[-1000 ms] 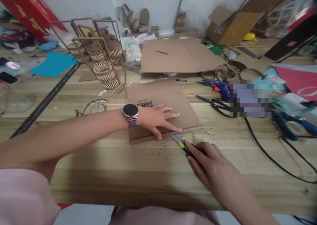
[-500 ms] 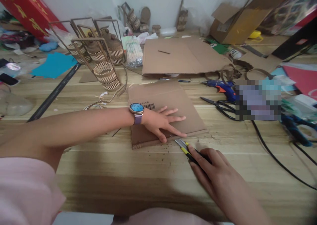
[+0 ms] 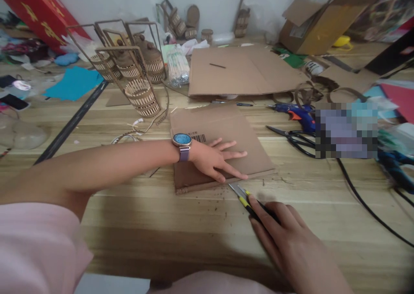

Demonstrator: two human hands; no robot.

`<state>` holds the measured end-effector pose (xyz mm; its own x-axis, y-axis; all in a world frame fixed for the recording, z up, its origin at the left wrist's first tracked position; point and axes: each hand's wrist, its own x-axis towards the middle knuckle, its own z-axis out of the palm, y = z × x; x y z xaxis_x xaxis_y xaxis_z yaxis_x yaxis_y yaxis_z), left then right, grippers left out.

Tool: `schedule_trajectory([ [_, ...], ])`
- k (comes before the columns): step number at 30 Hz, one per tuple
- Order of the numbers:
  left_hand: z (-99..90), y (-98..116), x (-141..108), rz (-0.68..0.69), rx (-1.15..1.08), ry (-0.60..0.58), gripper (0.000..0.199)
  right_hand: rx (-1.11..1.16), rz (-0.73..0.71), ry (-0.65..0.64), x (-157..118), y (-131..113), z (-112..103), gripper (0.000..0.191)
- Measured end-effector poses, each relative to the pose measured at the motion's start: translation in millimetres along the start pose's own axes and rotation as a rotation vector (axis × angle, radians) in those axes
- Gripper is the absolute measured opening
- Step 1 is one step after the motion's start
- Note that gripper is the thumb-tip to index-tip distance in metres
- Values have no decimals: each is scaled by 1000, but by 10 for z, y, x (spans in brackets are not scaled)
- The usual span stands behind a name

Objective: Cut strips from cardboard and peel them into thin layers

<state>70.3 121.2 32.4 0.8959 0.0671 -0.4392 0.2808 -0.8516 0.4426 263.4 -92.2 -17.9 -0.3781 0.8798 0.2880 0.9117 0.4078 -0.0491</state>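
Note:
My left hand (image 3: 215, 158), with a watch (image 3: 182, 139) on its wrist, lies flat with spread fingers on a piece of brown cardboard (image 3: 246, 134). The cardboard bears a printed barcode, and its near edge faces me. Thumb and index fingertip reach close to that edge. In my right hand (image 3: 281, 225) is a yellow-and-black utility knife (image 3: 247, 205), blade out. Its tip points at the cardboard's near edge, just below my left index finger; whether it touches cannot be made out. Small brown crumbs lie on the table by the edge.
Black scissors (image 3: 294, 140) and a blue glue gun (image 3: 297, 115) lie to the right, beside a black cable (image 3: 359, 199). Behind are a larger cardboard sheet (image 3: 239, 76), a pen (image 3: 244, 104) and several small slatted baskets (image 3: 142, 96). A long dark strip (image 3: 71, 123) lies left.
The utility knife has drawn back slightly towards me from the cardboard's near edge. My left thumb has shifted a little to the right. The whole view has moved slightly.

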Motion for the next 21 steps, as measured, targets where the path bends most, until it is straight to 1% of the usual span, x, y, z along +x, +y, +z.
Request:
schedule_trajectory([
  [2,6,5,3,-5,2,4,52,-2,-5,-10,5,-1,1,42],
  [5,15,13,7,-21,2,9,48,-26,-4,12,34,-23,1,42],
  [9,23,20,12,-29,13,9,47,-46,-35,27,50,-62,-1,41],
  [14,20,24,11,-35,13,-1,46,-50,-36,17,55,-73,13,42],
  [19,25,27,-3,-30,0,7,47,-65,-81,-30,40,-61,28,43],
  [21,28,28,-7,-34,-9,10,47,-67,-73,-24,48,-70,26,42],
])
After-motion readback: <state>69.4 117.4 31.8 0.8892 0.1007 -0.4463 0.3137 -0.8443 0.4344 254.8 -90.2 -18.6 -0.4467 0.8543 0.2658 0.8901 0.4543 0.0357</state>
